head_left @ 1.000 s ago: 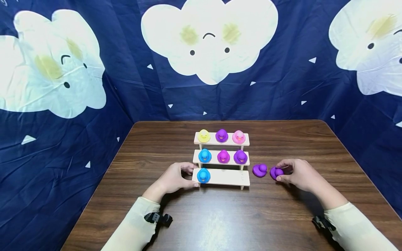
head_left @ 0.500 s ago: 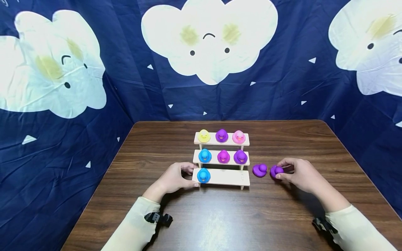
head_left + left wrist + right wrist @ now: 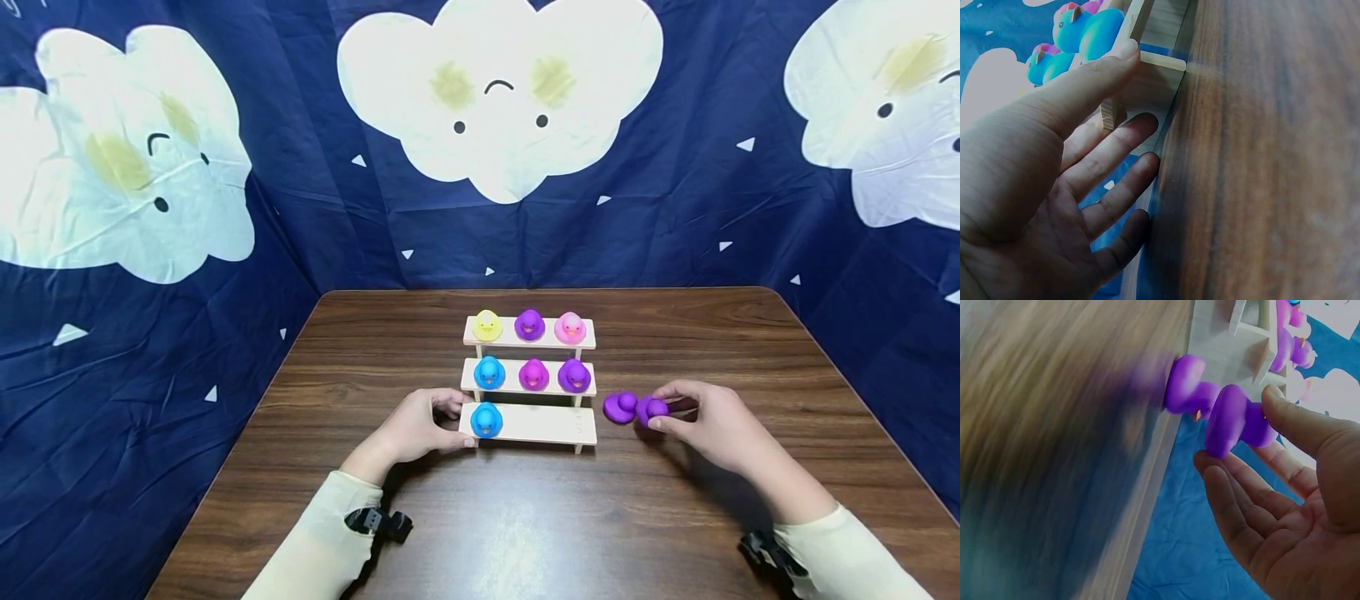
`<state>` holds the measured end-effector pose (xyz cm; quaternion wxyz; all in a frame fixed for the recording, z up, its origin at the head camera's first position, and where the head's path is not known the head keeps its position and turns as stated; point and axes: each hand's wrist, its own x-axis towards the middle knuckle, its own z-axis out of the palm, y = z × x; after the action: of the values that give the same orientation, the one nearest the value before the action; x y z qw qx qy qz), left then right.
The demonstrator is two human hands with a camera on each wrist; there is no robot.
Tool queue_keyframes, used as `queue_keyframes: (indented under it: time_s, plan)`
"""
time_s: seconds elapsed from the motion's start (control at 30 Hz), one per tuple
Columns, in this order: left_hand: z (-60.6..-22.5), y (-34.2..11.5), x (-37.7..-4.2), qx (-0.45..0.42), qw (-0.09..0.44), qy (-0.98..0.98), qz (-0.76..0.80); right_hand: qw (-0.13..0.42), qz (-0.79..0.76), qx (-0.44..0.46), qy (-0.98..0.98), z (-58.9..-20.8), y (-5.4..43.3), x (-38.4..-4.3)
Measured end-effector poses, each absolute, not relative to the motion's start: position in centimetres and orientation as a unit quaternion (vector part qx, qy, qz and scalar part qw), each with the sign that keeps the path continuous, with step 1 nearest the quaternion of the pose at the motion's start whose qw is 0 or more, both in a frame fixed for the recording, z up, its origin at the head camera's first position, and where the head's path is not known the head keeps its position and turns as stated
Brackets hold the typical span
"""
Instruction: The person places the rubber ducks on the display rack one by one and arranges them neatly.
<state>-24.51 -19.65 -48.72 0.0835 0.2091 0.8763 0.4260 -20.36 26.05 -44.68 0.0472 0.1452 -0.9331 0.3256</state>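
My left hand (image 3: 416,427) grips the left end of the bottom step of a three-tier wooden stand (image 3: 540,423). In the left wrist view its thumb (image 3: 1094,78) lies against the front of the step, near a blue rubber duck (image 3: 1100,32). To the right of the stand, my right hand (image 3: 712,421) pinches a purple rubber duck (image 3: 651,410) between thumb and fingers. The right wrist view has this held duck (image 3: 1225,422) close beside a second purple duck (image 3: 1184,381). That second duck stands on the table; whether the two touch cannot be told.
A yellow duck (image 3: 487,326), a purple one (image 3: 529,325) and a pink one (image 3: 571,328) line the top step. The middle step bears blue (image 3: 489,372), magenta (image 3: 533,374) and purple (image 3: 574,376) ducks. Behind the brown table (image 3: 390,333) hangs a blue cloud-patterned cloth (image 3: 315,167).
My right hand has moved slightly left with the purple duck, closing the gap to the other purple duck. The left hand and the stand have stayed put.
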Motion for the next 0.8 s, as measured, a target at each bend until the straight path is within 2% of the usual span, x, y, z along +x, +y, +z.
queue_keyframes:
  time_s: [0.37,0.8]
  plan:
    - [-48.8,-19.8,-24.5,0.215,0.076,0.877,0.423,0.084,0.355,0.183,-0.913,-44.1,23.6,-19.3]
    - [-48.8,-19.7,-24.5,0.209,0.079,0.878,0.422,0.063,0.361,0.192,-0.910,-43.7,21.3,-19.0]
